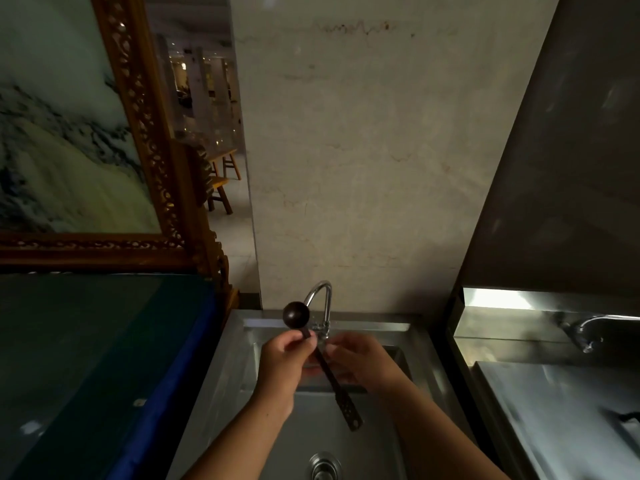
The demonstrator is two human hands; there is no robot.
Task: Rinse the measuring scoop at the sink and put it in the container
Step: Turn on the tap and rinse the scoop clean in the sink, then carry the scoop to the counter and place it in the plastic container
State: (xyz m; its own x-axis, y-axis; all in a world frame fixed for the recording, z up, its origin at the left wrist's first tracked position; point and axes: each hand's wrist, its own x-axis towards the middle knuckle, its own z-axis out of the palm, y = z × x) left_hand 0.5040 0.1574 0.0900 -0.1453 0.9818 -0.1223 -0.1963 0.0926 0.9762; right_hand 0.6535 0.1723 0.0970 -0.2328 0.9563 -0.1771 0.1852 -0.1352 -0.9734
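Head view, looking down over a steel sink [221, 368]. Left of the grip lies a dark surface [86, 358] with a blue edge, close beside the basin's rim. The left hand [282, 362] is clenched around the neck of the measuring scoop [322, 362], just below its round bowl, which points up and away toward the faucet [320, 299]; holding it there probably brings the bowl to the spout. Whether water is running I cannot tell in this dim light. Just right of that grip, the right hand [360, 362] has its fingers curled at the handle, seemingly rubbing it rather than bearing it. The handle's perforated end hangs free below both hands, over the open basin, well above the drain [323, 465]. No container shows.
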